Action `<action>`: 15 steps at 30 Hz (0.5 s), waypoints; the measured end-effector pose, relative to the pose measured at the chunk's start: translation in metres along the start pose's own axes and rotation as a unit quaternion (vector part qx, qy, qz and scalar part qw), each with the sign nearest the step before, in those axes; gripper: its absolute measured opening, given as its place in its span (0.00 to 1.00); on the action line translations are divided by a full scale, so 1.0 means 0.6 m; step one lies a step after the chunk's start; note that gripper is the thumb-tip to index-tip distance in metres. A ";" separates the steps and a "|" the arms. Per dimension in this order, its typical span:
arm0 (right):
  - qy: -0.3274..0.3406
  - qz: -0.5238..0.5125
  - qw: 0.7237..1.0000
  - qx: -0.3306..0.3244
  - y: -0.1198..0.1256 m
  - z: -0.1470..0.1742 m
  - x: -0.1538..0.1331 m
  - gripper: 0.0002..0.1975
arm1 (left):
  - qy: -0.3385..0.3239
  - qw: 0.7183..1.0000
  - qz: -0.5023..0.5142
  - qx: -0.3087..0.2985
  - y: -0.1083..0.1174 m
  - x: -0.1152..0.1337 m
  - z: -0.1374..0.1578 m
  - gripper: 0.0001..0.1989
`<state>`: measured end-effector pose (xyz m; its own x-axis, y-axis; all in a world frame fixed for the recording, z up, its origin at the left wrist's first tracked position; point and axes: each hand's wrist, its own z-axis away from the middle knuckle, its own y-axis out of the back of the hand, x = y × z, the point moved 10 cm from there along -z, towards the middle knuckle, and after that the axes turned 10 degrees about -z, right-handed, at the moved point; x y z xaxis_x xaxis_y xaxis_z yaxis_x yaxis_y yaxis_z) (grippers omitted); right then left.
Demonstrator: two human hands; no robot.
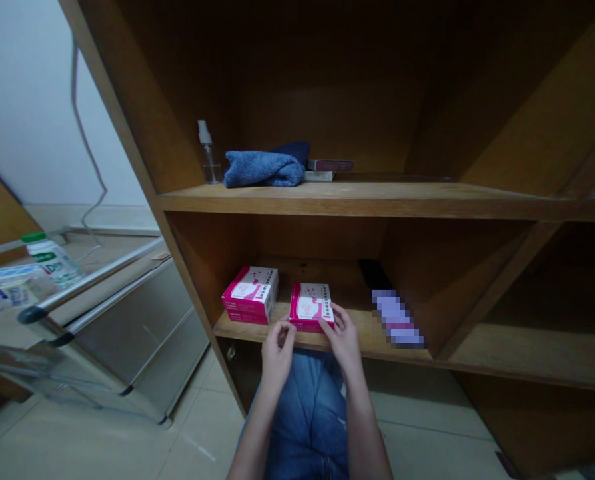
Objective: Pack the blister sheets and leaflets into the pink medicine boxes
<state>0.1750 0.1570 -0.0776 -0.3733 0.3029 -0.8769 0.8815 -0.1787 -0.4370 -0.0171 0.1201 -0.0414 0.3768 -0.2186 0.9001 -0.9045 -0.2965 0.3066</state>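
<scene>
A pink and white box (310, 301) lies flat near the front edge of the lower shelf. Fingers of my right hand (346, 339) rest along its right side, the thumb at its front, so the hand grips that corner. At the box's front left corner is my left hand (278, 341), its thumb and fingers curled together in a pinch. Whether anything is between those fingertips I cannot make out. To the left stand matching pink and white boxes (250, 293), stacked one on another and apart from the first.
A phone-like dark object with a pixelated lower part (397, 320) lies right on the same shelf (367, 323). Above are a spray bottle (210, 160), a folded blue towel (262, 169) and flat boxes (330, 166). A metal trolley (122, 340) carrying a green-capped bottle (52, 260) stands left.
</scene>
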 end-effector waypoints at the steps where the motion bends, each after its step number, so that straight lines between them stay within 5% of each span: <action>1: 0.003 0.003 1.000 -0.003 -0.001 0.000 0.000 0.24 | -0.021 0.999 -0.034 0.000 -0.001 0.007 0.002 0.09; 5: 0.008 0.017 1.000 -0.011 -0.003 0.001 -0.002 0.23 | -0.082 0.986 -0.145 -0.002 -0.007 0.028 0.010 0.11; 15: 0.024 0.065 0.997 -0.027 -0.007 0.002 -0.004 0.22 | -0.113 0.956 -0.269 -0.006 -0.014 0.038 0.014 0.14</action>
<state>0.1717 0.1556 -0.0738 -0.2419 0.3248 -0.9143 0.9363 -0.1690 -0.3078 0.0009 0.1100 -0.0263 0.8208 -0.2340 0.5211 -0.5692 -0.4120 0.7115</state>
